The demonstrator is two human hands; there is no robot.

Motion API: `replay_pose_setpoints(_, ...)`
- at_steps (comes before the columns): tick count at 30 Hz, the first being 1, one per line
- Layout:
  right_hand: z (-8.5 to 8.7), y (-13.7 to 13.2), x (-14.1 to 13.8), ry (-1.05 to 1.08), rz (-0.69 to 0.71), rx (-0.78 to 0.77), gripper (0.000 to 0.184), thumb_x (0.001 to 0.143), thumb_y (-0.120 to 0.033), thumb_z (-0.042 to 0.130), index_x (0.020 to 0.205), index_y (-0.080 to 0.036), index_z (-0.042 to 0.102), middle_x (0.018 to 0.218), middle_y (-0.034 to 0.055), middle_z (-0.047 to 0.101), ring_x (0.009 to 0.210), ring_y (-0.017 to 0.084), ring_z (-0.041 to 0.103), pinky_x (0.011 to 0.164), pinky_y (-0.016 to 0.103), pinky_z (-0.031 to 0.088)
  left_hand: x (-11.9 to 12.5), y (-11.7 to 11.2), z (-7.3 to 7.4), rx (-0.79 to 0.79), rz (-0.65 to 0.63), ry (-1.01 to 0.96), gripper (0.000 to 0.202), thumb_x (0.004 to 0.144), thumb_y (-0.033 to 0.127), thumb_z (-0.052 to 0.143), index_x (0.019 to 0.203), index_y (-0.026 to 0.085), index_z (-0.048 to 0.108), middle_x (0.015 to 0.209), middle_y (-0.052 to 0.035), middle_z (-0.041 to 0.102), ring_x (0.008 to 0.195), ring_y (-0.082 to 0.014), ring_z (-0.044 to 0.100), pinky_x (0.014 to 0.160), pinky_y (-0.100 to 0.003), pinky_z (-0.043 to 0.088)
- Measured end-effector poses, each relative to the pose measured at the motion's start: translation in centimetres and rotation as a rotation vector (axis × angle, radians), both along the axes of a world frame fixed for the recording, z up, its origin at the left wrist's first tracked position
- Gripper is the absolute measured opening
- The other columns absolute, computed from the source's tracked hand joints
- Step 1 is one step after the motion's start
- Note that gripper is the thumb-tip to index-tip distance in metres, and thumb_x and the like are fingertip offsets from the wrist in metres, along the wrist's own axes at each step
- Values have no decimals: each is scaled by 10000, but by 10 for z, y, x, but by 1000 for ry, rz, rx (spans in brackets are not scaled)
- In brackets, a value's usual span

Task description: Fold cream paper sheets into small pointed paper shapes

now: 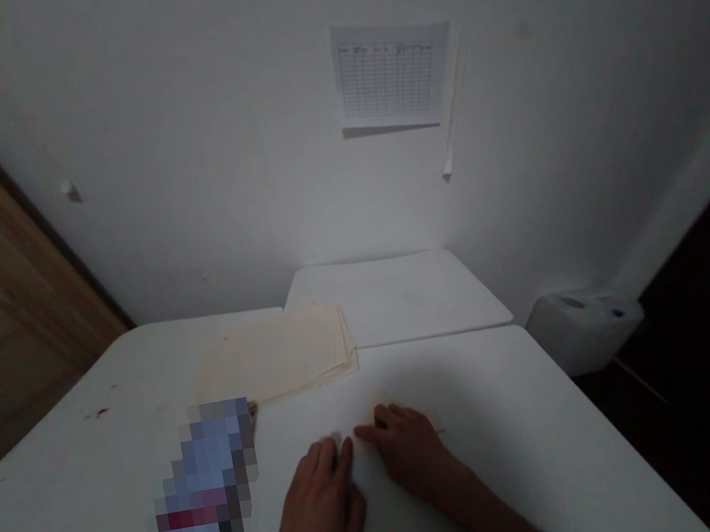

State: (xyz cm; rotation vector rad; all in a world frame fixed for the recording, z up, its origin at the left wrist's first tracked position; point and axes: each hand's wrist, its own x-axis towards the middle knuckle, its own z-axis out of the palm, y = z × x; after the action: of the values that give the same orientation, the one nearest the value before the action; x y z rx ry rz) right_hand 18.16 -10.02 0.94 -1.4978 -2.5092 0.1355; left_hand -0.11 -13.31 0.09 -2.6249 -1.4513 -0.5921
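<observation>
My left hand (320,510) rests on the white table (498,469), its fingers bent down to the surface and the index finger and thumb apart from the others. Just right of it, my right hand (411,449) has its fingers curled in, with one digit pointing toward the left hand. The fingertips of the two hands are close but apart. A short thin dark line (441,430) shows on the table beside my right hand. In the dim light I cannot make out what, if anything, is under the right fingers.
Cream-coloured thin sheets (274,352) lie stacked beyond my hands. A blurred-out bluish object (195,492) lies to the left. A second white tabletop (401,295) meets the wall. A printed chart (388,79) hangs above. A white plastic container (580,333) stands beyond the right edge.
</observation>
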Motion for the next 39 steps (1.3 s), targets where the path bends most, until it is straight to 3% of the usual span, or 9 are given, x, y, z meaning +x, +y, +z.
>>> replay_pose_setpoints(9,-5,1,1,24,13,29,362,912,-152,470,1211,-323,581,980,39,592,885,193,548,754,300,445,-18,-12,-12,109,-4,-4,428,796,169,497,1224,186,485,1079,-99,591,979,-271,564,860,-415,511)
replay_pose_setpoints(15,-3,0,5,31,41,80,352,926,-168,478,1233,-318,565,956,32,604,861,191,548,742,293,448,-17,-15,-14,162,23,-6,357,838,189,485,1194,194,514,1075,-107,610,978,-279,587,831,-422,526)
replay_pose_setpoints(18,-1,1,19,141,17,141,344,939,-163,463,1245,-281,566,974,43,614,870,180,547,775,283,441,-17,-15,-11,148,48,-41,335,868,202,475,1200,181,518,1040,-111,605,936,-266,593,804,-413,534)
replay_pose_setpoints(21,-2,1,45,336,-124,218,289,952,-171,444,1173,-231,621,919,51,616,868,175,551,789,276,438,-21,-11,-11,174,38,-138,310,913,228,442,1209,175,516,1006,-105,598,887,-239,596,781,-388,540)
replay_pose_setpoints(24,-8,-1,76,474,-282,264,259,948,-183,446,1102,-209,652,919,53,628,883,180,569,816,287,443,-25,3,-12,172,4,-264,269,963,236,372,1169,187,538,989,-99,590,882,-215,600,754,-346,544)
replay_pose_setpoints(28,-16,-6,103,459,-396,230,200,913,-224,511,1030,-209,673,914,46,644,855,187,588,809,299,455,-18,39,-6,60,-82,-377,240,985,246,362,1122,199,553,984,-89,599,895,-206,608,783,-348,535)
replay_pose_setpoints(34,-16,-11,100,413,-387,160,156,825,-330,665,943,-236,707,970,55,631,911,213,576,833,320,458,21,89,5,-17,-210,-369,229,977,216,376,1109,190,562,1020,-94,615,956,-218,591,846,-377,507)
replay_pose_setpoints(39,-16,-9,95,426,-341,129,126,805,-299,703,926,-264,717,944,34,631,912,203,563,848,319,444,43,95,1,-47,-380,-212,226,943,171,421,1117,191,565,1140,-105,599,1037,-246,550,885,-411,472)
